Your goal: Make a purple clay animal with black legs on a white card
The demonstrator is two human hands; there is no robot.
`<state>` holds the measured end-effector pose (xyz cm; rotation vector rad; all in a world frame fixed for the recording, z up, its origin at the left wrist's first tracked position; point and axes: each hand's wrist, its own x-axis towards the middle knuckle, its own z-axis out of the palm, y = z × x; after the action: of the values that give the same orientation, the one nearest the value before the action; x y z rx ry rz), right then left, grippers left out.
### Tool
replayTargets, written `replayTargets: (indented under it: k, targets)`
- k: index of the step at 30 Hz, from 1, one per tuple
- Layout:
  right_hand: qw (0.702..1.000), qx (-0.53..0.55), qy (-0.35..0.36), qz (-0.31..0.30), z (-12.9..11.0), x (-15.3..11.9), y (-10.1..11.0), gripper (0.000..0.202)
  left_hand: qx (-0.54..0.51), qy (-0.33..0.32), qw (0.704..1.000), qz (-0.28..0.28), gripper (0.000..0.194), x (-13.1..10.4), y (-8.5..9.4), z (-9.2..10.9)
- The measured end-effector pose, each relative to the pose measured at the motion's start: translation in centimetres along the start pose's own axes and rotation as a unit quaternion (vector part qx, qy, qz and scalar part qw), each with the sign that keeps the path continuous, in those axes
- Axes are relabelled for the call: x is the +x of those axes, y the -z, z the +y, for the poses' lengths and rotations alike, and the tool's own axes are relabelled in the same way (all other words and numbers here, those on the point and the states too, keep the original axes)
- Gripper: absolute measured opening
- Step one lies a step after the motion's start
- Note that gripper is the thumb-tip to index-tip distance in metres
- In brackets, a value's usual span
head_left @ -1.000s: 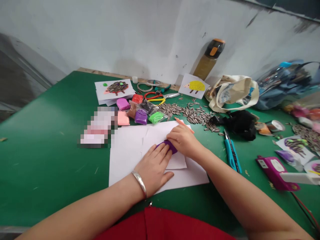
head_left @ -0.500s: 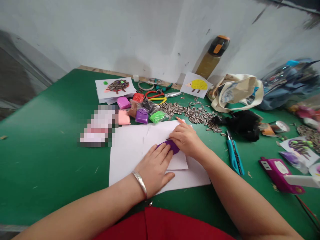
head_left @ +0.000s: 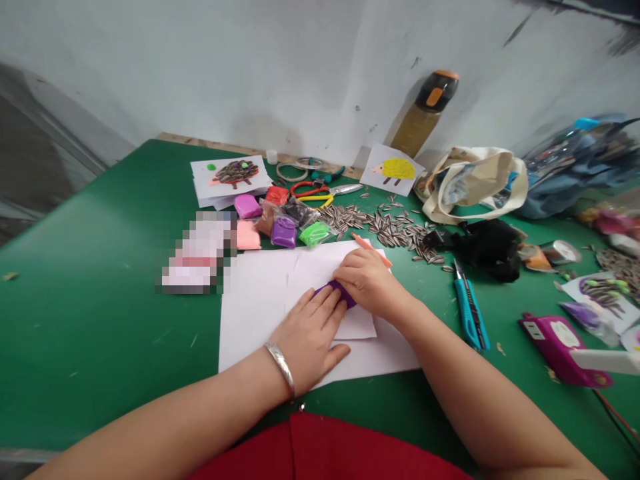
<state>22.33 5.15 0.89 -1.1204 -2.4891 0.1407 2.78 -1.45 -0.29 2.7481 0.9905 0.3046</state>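
Note:
A flat patch of purple clay (head_left: 349,299) lies on a small white sheet (head_left: 357,327), which rests on a larger white sheet (head_left: 240,320). My left hand (head_left: 315,327), with a silver bangle at the wrist, lies flat with its fingers stretched over the clay's left part. The bent fingers of my right hand (head_left: 370,280) are drawn together at the clay's upper right edge. They hide part of it, and their tips are hard to see. Just beyond that hand lies an orange stick-shaped tool (head_left: 367,243).
Bagged clay (head_left: 284,232) in several colours, scissors (head_left: 345,189) and sunflower seeds (head_left: 400,230) lie behind the paper. Hedgehog pictures (head_left: 233,175) stand farther back. To the right are a blue utility knife (head_left: 470,313), a canvas bag (head_left: 435,200) and a magenta device (head_left: 565,353).
My right hand has shifted slightly left over the purple clay, covering more of its upper right edge and uncovering more of the orange tool. My left hand stays in place.

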Motion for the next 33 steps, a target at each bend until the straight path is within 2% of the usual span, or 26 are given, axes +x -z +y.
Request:
replayTargets:
  k: [9, 15, 22, 28, 33]
  targets:
    - [0.999, -0.023, 0.030, -0.021, -0.3, 0.5, 0.0, 0.025, -0.005, 0.001, 1.000, 0.011, 0.061, 0.0, 0.1, 0.0]
    - [0.999, -0.026, 0.020, -0.024, -0.3, 0.4, 0.2, 0.025, -0.001, -0.001, 1.000, 0.018, 0.062, 0.0, 0.0, 0.0]
    - [0.997, 0.029, -0.056, 0.052, 0.0, 0.1, 0.4, 0.022, -0.004, -0.002, 1.000, 0.010, 0.058, 0.0, 0.1, 0.0]
    - [0.994, 0.090, -0.059, 0.012, -1.8, 0.1, 0.3, 0.018, -0.004, 0.001, 1.000, 0.013, 0.062, 0.0, 0.1, 0.0]
    - [0.997, 0.067, -0.043, -0.023, -2.0, -0.3, 0.6, 0.019, -0.008, 0.000, 1.000, 0.009, 0.062, -0.1, 0.1, 0.0]
